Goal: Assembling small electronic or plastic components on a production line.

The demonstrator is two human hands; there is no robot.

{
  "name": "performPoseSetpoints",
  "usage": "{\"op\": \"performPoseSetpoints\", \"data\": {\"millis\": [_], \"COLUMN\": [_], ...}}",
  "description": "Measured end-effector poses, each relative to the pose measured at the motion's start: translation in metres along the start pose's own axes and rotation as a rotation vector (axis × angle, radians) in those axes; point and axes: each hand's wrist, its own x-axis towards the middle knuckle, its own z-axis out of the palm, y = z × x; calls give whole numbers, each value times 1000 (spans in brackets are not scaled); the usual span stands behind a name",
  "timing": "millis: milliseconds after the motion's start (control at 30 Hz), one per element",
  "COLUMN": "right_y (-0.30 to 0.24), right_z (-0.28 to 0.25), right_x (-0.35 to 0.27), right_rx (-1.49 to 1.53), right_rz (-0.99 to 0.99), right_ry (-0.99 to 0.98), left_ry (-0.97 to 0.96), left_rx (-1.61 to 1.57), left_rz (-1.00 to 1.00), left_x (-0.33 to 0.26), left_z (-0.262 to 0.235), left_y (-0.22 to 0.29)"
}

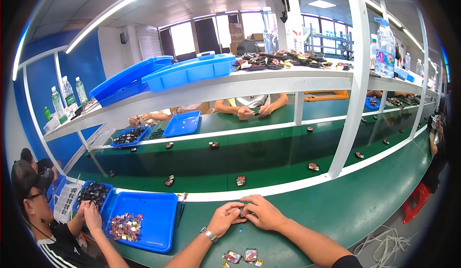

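Over the green bench my left hand [224, 219], with a metal-banded watch on its wrist, and my right hand [265, 213] meet fingertip to fingertip. Between them they pinch a small dark part [242, 213], mostly covered by the fingers, so its exact kind is unclear. Nearer to me lie two small electronic modules, a left one [232, 257] and a right one [250, 255], with reddish and silver faces and yellow tabs. Left of my hands, a blue tray [165, 225] holds a pile of similar red and yellow modules [126, 226]. Dark tweezers [181, 210] rest beside the tray.
Beyond a white rail, a green conveyor belt [269, 162] carries scattered modules [240, 180]. A white post [349, 90] rises to an overhead shelf bearing blue trays [192, 72] and bottles. At left a co-worker [53, 220] handles parts by a bin of black pieces [94, 194]; others work opposite.
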Motion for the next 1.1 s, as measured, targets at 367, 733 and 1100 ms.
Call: {"op": "performPoseSetpoints", "data": {"millis": [367,733,1100], "right_y": [-3,2,-9], "right_z": [8,5,16], "right_x": [-4,-8,-8], "right_rx": [38,246,155], "right_rz": [116,171,214], "right_ry": [82,-11,162], "left_ry": [-105,-129,-97], "left_rx": [-29,0,-121], "left_rz": [11,-65,-51], "left_x": [-2,-1,2], "left_z": [-5,-6,-10], "left_y": [1,3,-2]}}
